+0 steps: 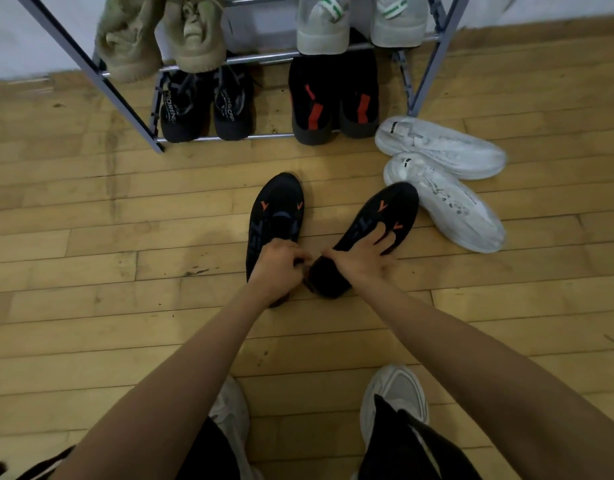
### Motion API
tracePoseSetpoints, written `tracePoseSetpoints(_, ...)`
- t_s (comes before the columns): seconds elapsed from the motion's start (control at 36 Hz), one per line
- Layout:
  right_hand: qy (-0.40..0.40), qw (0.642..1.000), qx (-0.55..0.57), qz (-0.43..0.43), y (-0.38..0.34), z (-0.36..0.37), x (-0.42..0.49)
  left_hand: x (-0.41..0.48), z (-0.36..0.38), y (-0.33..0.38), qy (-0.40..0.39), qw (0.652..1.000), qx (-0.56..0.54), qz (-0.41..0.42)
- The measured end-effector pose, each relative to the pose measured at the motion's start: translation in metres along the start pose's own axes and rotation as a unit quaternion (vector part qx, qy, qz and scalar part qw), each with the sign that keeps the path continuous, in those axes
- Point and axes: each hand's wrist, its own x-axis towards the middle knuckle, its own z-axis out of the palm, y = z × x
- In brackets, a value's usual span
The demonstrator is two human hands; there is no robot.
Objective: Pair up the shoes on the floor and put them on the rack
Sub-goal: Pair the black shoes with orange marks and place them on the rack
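Two shoes, pairing step: left hand (277, 268) is curling fingers round the left black shoe (276, 209) heel; right hand (361, 258) is gripping the right black shoe (385, 216), fingers spread. Next, seemingly: aligning toes, lifting both to the rack (427, 74) beyond the fingertips.

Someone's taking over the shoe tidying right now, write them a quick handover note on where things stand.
Left hand grips the heel end of the left black shoe; right hand grips the right black shoe. Both are off the rack, in front of it, toes apart.
Done: four pairs sit on the rack.
Left: rack this black pair, then the two white shoes lying on the floor by the rack's right leg.
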Motion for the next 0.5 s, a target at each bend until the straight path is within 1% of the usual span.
tracePoseSetpoints(0.03, 0.003, 1.000, 0.004, -0.002, -0.002, 0.001, -0.001, 0.000, -0.001, 0.000, 0.050, 0.998, -0.003, -0.046)
tracePoseSetpoints(0.06, 0.005, 1.000, 0.007, -0.006, -0.003, 0.002, -0.002, 0.000, -0.001, 0.000, 0.082, 0.992, -0.007, -0.100)
tracePoseSetpoints(0.08, 0.008, 1.000, 0.005, -0.015, -0.004, 0.003, -0.005, -0.001, -0.001, 0.000, 0.088, 0.985, -0.005, -0.149)
tracePoseSetpoints(0.11, 0.013, 0.999, -0.002, -0.032, -0.003, 0.004, -0.008, -0.001, 0.001, 0.000, 0.070, 0.980, 0.004, -0.186)
tracePoseSetpoints(0.17, 0.021, 0.993, -0.047, -0.105, 0.000, 0.003, -0.013, -0.003, 0.006, -0.002, 0.029, 0.971, 0.012, -0.237)
tracePoseSetpoints(0.22, -0.001, 0.976, -0.113, -0.186, 0.003, 0.000, -0.013, -0.004, 0.010, -0.006, 0.012, 0.959, 0.001, -0.284)
tracePoseSetpoints(0.25, -0.021, 0.969, -0.133, -0.209, 0.003, -0.003, -0.011, -0.004, 0.011, -0.008, 0.008, 0.953, -0.007, -0.302)
tracePoseSetpoints(0.31, -0.065, 0.962, -0.144, -0.221, -0.001, -0.012, -0.004, -0.003, 0.013, -0.012, -0.005, 0.945, -0.023, -0.325)
tracePoseSetpoints(0.36, -0.089, 0.959, -0.147, -0.224, -0.005, -0.021, 0.002, -0.003, 0.013, -0.015, -0.035, 0.942, -0.031, -0.333)
tracePoseSetpoints(0.42, -0.080, 0.955, -0.174, -0.226, -0.003, -0.025, 0.003, -0.004, 0.015, -0.016, -0.053, 0.944, -0.016, -0.325)
tracePoseSetpoints(0.5, -0.056, 0.954, -0.208, -0.207, 0.013, -0.021, -0.005, -0.007, 0.018, -0.013, -0.044, 0.950, 0.012, -0.310)
